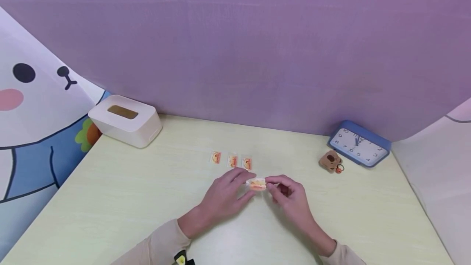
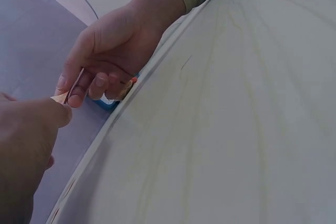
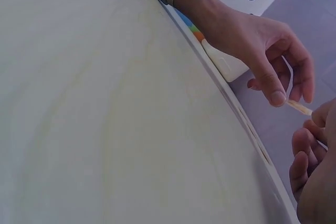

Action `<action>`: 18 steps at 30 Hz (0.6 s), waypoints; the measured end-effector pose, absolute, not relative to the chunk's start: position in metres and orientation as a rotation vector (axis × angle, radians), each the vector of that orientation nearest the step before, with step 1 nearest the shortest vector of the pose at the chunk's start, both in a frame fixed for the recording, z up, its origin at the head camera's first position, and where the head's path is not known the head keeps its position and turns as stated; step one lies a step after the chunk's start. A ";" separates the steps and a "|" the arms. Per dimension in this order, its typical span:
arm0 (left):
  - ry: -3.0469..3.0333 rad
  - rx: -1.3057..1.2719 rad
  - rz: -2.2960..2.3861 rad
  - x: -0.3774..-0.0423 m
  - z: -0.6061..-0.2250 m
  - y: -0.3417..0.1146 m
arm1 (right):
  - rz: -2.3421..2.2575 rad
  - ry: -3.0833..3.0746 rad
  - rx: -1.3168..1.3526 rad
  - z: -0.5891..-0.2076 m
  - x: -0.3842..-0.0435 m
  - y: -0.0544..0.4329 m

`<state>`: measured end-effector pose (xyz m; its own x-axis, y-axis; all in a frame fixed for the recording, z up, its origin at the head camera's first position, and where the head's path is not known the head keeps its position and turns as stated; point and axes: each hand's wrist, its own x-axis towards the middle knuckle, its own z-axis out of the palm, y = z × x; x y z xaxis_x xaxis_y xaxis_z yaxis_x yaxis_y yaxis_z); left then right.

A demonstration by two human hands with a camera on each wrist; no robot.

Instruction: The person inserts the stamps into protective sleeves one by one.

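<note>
Between the two hands is a small flat packet (image 1: 256,184) with orange and yellow print and a clear edge, held up off the table. My left hand (image 1: 225,193) pinches its left end between thumb and fingers. The right end is pinched by the thumb and index finger of my right hand (image 1: 290,201), its other fingers curled under. Edge-on, the packet (image 3: 300,107) looks thin in the right wrist view. Just beyond the left fingers, similar packets lie in a row: a left one (image 1: 216,157), a middle one (image 1: 232,160) and a right one (image 1: 247,163).
A white tissue box (image 1: 125,120) stands at the back left of the pale table (image 1: 92,199). At the back right, a blue clock (image 1: 358,144) leans by a brown bear-head keychain (image 1: 330,161). A purple wall (image 1: 235,52) rises behind the table.
</note>
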<state>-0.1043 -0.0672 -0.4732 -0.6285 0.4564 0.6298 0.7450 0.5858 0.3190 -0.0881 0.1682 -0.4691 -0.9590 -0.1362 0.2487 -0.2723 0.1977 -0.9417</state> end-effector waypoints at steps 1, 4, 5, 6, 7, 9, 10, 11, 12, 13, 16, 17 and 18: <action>-2.336 -0.972 -0.780 -0.104 -0.473 -0.067 | 1.891 -2.349 0.415 -0.469 -0.088 0.168; -2.355 -1.018 -0.743 -0.103 -0.471 -0.067 | 1.896 -2.356 0.465 -0.469 -0.088 0.168; -2.359 -1.031 -0.732 -0.103 -0.470 -0.068 | 1.902 -2.356 0.469 -0.469 -0.088 0.168; -2.361 -1.042 -0.718 -0.103 -0.470 -0.068 | 1.903 -2.359 0.468 -0.468 -0.088 0.168; -2.361 -1.049 -0.704 -0.103 -0.469 -0.068 | 1.900 -2.363 0.462 -0.468 -0.087 0.168; -2.356 -1.061 -0.686 -0.102 -0.469 -0.068 | 1.904 -2.372 0.440 -0.468 -0.087 0.167; -2.350 -1.065 -0.678 -0.102 -0.469 -0.068 | 1.910 -2.378 0.426 -0.468 -0.086 0.167; -2.343 -1.069 -0.671 -0.102 -0.469 -0.068 | 1.915 -2.385 0.412 -0.467 -0.086 0.166; -2.336 -1.073 -0.665 -0.103 -0.469 -0.068 | 1.927 -2.389 0.399 -0.467 -0.086 0.166; -2.327 -1.079 -0.663 -0.103 -0.470 -0.068 | 1.939 -2.392 0.384 -0.467 -0.086 0.165; -2.304 -1.095 -0.658 -0.103 -0.471 -0.068 | 1.975 -2.402 0.344 -0.466 -0.086 0.164; -2.296 -1.099 -0.657 -0.103 -0.471 -0.068 | 1.985 -2.403 0.326 -0.466 -0.086 0.163; -2.291 -1.102 -0.656 -0.104 -0.472 -0.068 | 1.993 -2.405 0.308 -0.466 -0.086 0.163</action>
<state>-0.1036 -0.0684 -0.4716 -0.5402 0.5613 0.6270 0.8081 0.5539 0.2004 -0.0859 0.1628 -0.4658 -0.9808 -0.1484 0.1265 -0.1519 0.1741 -0.9729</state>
